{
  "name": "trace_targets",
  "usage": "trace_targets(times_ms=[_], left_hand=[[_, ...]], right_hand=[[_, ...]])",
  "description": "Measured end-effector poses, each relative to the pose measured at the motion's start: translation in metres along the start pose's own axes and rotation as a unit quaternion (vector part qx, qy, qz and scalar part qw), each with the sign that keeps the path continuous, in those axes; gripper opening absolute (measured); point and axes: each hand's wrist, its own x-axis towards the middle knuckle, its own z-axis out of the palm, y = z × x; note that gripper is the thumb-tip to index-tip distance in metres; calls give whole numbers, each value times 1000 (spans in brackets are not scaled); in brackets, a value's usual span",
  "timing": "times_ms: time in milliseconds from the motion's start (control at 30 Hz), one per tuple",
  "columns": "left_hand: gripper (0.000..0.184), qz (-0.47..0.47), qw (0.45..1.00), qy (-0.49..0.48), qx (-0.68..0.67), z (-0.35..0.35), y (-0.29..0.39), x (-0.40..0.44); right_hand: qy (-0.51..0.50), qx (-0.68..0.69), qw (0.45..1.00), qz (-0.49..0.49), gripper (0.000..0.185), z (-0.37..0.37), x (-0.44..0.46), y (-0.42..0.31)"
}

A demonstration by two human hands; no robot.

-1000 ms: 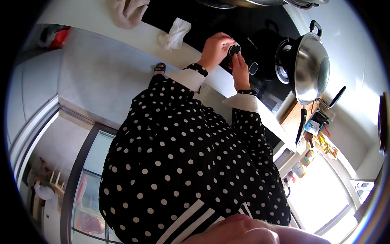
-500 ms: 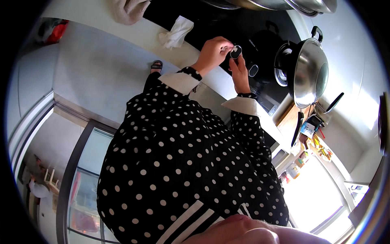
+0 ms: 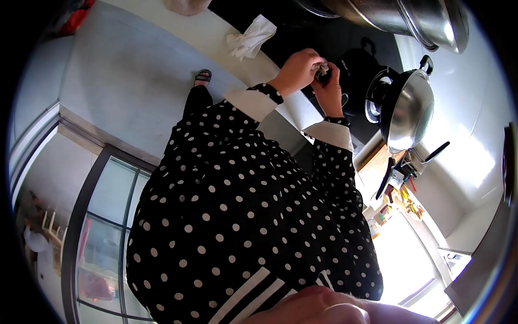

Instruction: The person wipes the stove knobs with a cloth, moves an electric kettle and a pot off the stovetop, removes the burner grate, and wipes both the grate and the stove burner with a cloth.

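Note:
My left hand [image 3: 298, 71] is closed, its fingertips pinching a small crumpled whitish tissue [image 3: 322, 68]. Close against it, my right hand [image 3: 328, 92] grips a dark stove knob [image 3: 324, 78], mostly covered by the fingers and the tissue. Both hands are over the front edge of the black glass cooktop [image 3: 353, 116]. Another silver-rimmed knob [image 3: 344, 99] sits on the cooktop just beside my right hand. A white crumpled cloth or paper towel [image 3: 252, 38] lies at the cooktop's edge, to the left of my hands.
A steel wok [image 3: 411, 110] rests tilted on the right burner. Stacked metal pots [image 3: 396, 21] stand at the back. A beige cloth [image 3: 188, 5] lies on the white counter [image 3: 213, 32]. Black-handled utensils and a wooden board [image 3: 376, 164] are at the right.
The knob's silver-rimmed face showed before; now it is turned and the tissue covers more of it. My hands stay together. The whole view has shifted slightly.

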Motion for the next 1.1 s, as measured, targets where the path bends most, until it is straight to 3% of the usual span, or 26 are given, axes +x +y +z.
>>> trace_targets(times_ms=[133,333,433,567,733,967,1100], left_hand=[[18,-26,999,-33,3,-17,8,-21],[15,-15,1000,-7,8,-1,0,5],[14,-27,1000,-14,-7,-11,10,-15],[14,-21,1000,9,-11,-4,7,-12],[14,-41,999,22,4,2,9,-4],[15,-1,999,32,18,10,3,8],[15,-51,997,48,-31,3,15,-16]], right_hand=[[-25,-4,1000,12,57,-1,3,-6],[-38,40,998,9,57,-3,1,-5],[-10,-43,998,-53,56,0,4,5],[-51,-6,999,15,56,-5,2,-6],[-26,-67,997,-26,57,-2,3,-3],[-45,-71,996,-7,55,-3,3,-10],[-39,-96,994,-28,55,-7,-3,-24]])
